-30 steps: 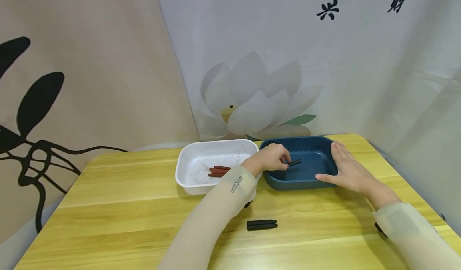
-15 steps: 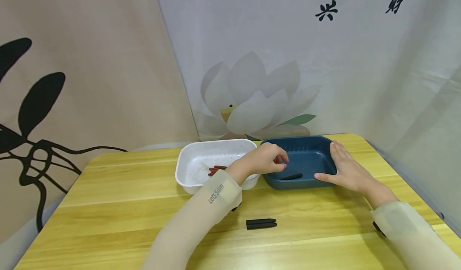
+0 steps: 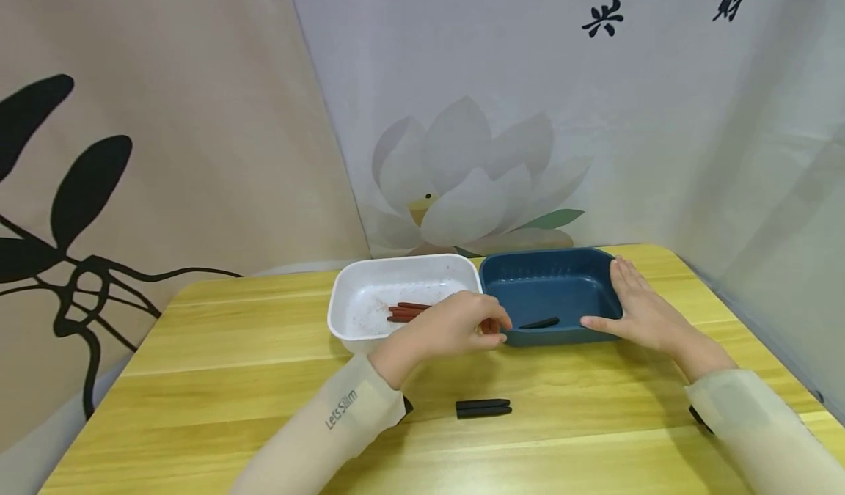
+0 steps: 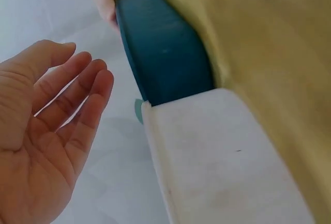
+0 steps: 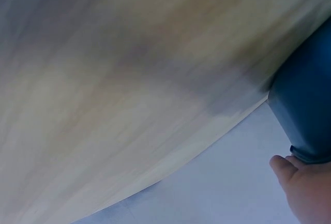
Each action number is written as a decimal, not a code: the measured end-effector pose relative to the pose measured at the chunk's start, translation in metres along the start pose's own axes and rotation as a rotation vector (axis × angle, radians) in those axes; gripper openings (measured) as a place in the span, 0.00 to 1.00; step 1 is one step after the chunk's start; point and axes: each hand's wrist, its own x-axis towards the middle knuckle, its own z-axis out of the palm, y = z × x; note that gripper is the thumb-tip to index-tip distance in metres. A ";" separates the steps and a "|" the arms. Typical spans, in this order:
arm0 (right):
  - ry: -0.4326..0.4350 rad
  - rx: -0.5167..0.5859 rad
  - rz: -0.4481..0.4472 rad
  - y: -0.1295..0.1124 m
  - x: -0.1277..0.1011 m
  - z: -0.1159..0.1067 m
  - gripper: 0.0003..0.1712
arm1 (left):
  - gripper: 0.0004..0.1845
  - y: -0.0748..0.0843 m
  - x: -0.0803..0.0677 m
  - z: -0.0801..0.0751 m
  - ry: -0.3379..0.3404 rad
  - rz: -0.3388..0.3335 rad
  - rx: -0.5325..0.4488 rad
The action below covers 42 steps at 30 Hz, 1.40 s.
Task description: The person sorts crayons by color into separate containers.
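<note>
My left hand (image 3: 455, 325) is over the front corner where the two bins meet. Its fingers and thumb are loosely curved, and the left wrist view shows nothing between them. A black crayon-like stick (image 3: 541, 323) lies in the blue bin (image 3: 561, 338), near its front wall. My right hand (image 3: 650, 320) rests against that bin's right end with fingers straight and thumb at the front rim. Two black sticks (image 3: 483, 408) with tapered tips lie side by side on the table. Red-brown sticks (image 3: 404, 312) lie in the white bin (image 3: 338, 312), partly hidden behind my left hand.
The wooden table (image 3: 251, 385) reaches back to a printed cloth (image 3: 475, 62) hanging behind it. Both bins stand side by side near the table's back edge. Small dark crumbs dot the white bin's floor.
My left hand has let go of a black stick, which now lies in the blue bin. The hand has drawn back left and toward me. My right hand stays at the bin's end.
</note>
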 end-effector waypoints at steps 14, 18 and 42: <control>0.009 0.008 0.006 0.004 -0.006 -0.001 0.71 | 0.10 0.010 -0.027 0.035 -0.163 -0.003 0.170; 0.007 0.009 0.012 0.003 -0.007 -0.001 0.71 | 0.08 0.008 -0.028 0.037 -0.208 -0.007 0.169; 0.005 -0.006 -0.011 -0.001 -0.001 -0.001 0.71 | 0.05 0.004 -0.029 0.042 -0.379 -0.082 0.006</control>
